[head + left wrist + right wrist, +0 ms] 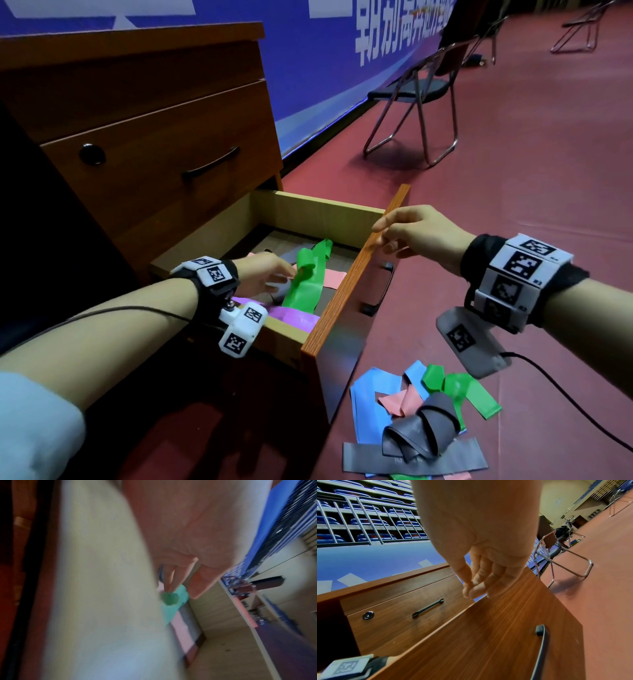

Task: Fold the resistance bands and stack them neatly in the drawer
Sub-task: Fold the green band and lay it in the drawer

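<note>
On the red floor [548, 171], the open drawer [352, 274] is approached; the green band [305, 281] is pinched by the left hand [267, 274] for placing, while the right hand [421, 236] is kept relaxed, empty, alongside.

bands [305, 281] in drawer [352, 284], pile [421, 418] right.

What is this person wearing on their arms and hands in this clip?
Both hands, left hand and right hand, are bare. Each wrist carries a black strap with white blocks printed with black-and-white square markers, and a small camera module hanging below: white on the left wrist, grey on the right. A thin black cable runs from each. A pale blue sleeve covers the upper left forearm.
</note>
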